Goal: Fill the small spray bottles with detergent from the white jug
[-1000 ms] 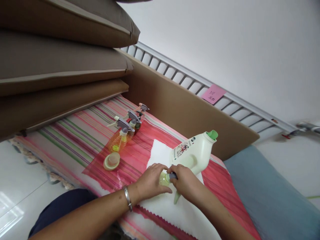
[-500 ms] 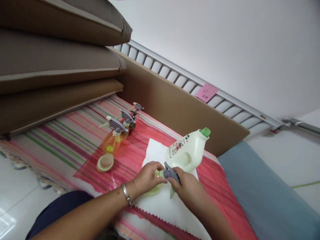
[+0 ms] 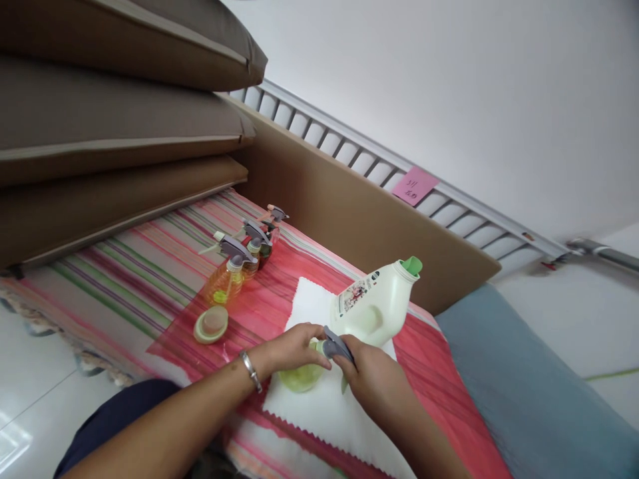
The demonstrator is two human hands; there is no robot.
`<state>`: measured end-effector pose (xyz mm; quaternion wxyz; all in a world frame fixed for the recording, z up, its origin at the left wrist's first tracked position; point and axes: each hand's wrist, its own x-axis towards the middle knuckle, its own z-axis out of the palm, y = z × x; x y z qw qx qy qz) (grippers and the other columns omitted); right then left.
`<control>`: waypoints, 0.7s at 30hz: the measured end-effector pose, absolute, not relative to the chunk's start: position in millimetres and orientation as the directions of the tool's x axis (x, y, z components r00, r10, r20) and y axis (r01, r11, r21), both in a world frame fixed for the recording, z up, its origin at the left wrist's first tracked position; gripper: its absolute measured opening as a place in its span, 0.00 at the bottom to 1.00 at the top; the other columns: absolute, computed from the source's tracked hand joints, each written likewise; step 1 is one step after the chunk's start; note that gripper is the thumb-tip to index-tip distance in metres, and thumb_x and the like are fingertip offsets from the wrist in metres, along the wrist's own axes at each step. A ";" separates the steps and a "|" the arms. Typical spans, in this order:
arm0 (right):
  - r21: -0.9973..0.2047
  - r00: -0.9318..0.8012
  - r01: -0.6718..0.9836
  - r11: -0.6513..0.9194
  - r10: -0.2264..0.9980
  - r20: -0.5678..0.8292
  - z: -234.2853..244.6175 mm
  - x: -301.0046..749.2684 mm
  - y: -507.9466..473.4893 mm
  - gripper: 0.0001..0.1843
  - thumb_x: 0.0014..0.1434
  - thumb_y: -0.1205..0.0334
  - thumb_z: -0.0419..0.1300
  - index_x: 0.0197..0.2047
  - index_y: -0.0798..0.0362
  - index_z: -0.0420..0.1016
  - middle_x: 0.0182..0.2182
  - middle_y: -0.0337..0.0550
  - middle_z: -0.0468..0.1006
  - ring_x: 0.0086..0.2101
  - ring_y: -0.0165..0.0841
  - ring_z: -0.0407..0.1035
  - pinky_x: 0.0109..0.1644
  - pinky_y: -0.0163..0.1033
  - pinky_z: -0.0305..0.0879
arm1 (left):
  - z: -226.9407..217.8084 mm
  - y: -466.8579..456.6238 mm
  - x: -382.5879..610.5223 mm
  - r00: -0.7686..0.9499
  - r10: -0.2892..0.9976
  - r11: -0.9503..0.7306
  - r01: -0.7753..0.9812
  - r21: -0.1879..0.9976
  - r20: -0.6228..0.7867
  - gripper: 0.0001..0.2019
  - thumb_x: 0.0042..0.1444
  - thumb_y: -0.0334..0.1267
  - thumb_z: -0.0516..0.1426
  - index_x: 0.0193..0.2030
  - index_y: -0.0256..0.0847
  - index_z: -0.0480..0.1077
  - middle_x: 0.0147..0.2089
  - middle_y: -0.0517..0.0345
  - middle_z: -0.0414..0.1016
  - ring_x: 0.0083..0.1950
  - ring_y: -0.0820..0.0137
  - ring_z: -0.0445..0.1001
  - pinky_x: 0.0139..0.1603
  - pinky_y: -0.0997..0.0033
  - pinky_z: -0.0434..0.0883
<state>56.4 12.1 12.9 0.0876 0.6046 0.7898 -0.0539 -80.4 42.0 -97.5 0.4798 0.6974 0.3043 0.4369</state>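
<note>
I see a glossy translucent green plastic spray bottle (image 3: 298,377), its matt grey plastic trigger head (image 3: 333,346), and a soft white cloth (image 3: 319,414).

Support: we log a striped cloth (image 3: 140,266) | Over it: red mesh sheet (image 3: 272,289) | On sheet: white cloth (image 3: 344,416), spray bottles (image 3: 239,259), round lid (image 3: 211,324) | On cloth: jug (image 3: 374,303), green bottle (image 3: 299,377)

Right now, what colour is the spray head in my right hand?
The spray head is grey; head view.
</note>
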 end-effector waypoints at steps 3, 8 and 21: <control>0.029 -0.255 0.963 0.266 0.945 -0.206 14.7 54.7 11.2 0.09 0.59 0.60 0.48 0.38 0.50 0.68 0.32 0.46 0.80 0.33 0.41 0.73 0.28 0.36 0.51 | -96.5 42.7 -83.5 0.438 0.831 -0.379 -0.005 0.925 0.343 0.16 0.43 0.38 0.66 0.40 0.42 0.72 0.43 0.59 0.75 0.48 0.63 0.70 0.51 0.68 0.64; 0.037 -0.252 0.963 0.266 0.944 -0.211 15.6 54.7 10.4 0.09 0.59 0.62 0.48 0.38 0.50 0.69 0.31 0.46 0.80 0.32 0.41 0.73 0.28 0.36 0.50 | -100.6 42.2 -79.2 0.238 0.933 -0.295 0.072 0.953 0.271 0.18 0.35 0.39 0.70 0.34 0.39 0.72 0.38 0.58 0.75 0.43 0.63 0.71 0.46 0.68 0.66; 0.055 -0.267 0.957 0.286 0.937 -0.227 19.0 49.2 11.9 0.07 0.58 0.62 0.50 0.34 0.51 0.68 0.31 0.46 0.80 0.32 0.41 0.72 0.27 0.36 0.48 | -96.5 40.4 -81.8 0.357 0.866 -0.442 0.215 0.871 0.351 0.17 0.38 0.44 0.68 0.34 0.40 0.74 0.36 0.58 0.77 0.43 0.63 0.72 0.48 0.67 0.65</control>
